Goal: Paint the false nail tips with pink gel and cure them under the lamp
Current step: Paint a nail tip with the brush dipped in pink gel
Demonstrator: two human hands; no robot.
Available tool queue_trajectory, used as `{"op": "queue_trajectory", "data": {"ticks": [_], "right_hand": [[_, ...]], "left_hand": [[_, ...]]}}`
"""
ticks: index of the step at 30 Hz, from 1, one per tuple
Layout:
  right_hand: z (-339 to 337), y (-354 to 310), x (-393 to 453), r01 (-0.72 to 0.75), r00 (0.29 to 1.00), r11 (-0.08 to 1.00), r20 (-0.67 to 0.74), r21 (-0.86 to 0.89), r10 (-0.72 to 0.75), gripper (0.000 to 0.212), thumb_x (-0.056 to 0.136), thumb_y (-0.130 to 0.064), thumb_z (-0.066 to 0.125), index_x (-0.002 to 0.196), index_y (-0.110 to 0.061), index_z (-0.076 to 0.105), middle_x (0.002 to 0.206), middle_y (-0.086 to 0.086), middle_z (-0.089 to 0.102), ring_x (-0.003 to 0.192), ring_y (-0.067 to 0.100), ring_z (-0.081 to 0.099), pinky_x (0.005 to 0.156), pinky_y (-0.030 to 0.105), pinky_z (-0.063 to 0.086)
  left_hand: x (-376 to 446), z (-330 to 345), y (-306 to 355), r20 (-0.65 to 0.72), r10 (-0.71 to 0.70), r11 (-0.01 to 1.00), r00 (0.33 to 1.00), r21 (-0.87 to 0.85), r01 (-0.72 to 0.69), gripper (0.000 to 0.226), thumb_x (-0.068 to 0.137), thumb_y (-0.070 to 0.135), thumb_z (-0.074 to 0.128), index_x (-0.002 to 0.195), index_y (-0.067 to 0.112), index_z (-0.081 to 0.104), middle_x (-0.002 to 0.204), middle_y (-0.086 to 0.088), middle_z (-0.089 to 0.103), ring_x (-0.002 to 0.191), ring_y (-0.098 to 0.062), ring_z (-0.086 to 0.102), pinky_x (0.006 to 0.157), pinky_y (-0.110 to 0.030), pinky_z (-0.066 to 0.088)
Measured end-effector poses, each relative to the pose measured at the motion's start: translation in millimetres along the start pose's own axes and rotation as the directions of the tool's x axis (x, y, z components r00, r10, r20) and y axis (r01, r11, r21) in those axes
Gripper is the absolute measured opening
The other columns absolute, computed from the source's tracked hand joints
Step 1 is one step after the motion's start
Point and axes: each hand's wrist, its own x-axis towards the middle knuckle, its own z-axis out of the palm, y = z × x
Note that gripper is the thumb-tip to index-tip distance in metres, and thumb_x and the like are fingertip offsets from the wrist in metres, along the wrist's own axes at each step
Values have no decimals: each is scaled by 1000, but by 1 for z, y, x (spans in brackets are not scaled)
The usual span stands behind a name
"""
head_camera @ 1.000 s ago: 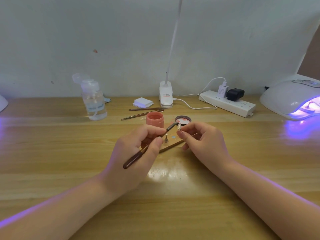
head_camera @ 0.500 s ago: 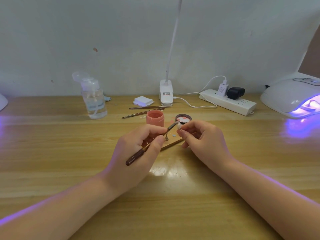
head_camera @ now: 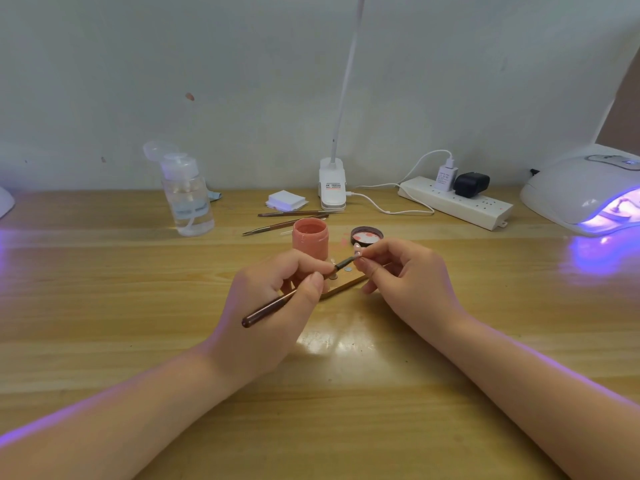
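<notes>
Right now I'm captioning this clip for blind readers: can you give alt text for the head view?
A left hand holds a brush to a false nail tip pinched by the right hand, above a wooden table. Behind them stand an open pink gel jar and its lid; a curing lamp glows purple at far right.

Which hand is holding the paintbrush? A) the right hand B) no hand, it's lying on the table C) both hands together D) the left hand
D: the left hand grips the brown paintbrush, its tip reaching the small nail tip that the right hand pinches.
</notes>
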Motion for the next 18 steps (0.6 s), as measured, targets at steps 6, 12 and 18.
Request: {"op": "queue_trajectory", "data": {"ticks": [6, 12, 18], "right_hand": [[-1, -1, 0, 1, 1000, 1000, 6, 3, -1, 7, 84, -13, 72, 84, -20, 70, 75, -5, 70, 57, 7, 68, 60, 20, 51], [-2, -3, -1, -4, 1000, 1000, 13, 0, 4, 3, 86, -14, 70, 87, -17, 70, 76, -1, 70, 57, 7, 68, 64, 30, 54], [-1, -5, -1, 1, 1000, 1000, 19, 30, -2, 4, 86, -12, 70, 86, -17, 70, 78, 2, 70, 57, 10, 68, 67, 38, 55]], "left_hand": [[0, 1, 3, -36, -8, 999, 999, -31, 7, 17, 89, 22, 55, 101, 26, 67, 89, 15, 71, 82, -11, 66, 70, -20, 51], [0, -1, 1, -10, 1, 1000, 1000, -29, -1, 18, 87, 30, 54, 96, 24, 68, 83, 12, 71, 81, -10, 67, 70, -19, 51], [1, 1, 1, -16, -3, 1000, 1000, -9, 3, 18, 89, 24, 57, 102, 27, 68, 89, 15, 72, 81, -16, 66, 71, -29, 52]]}}
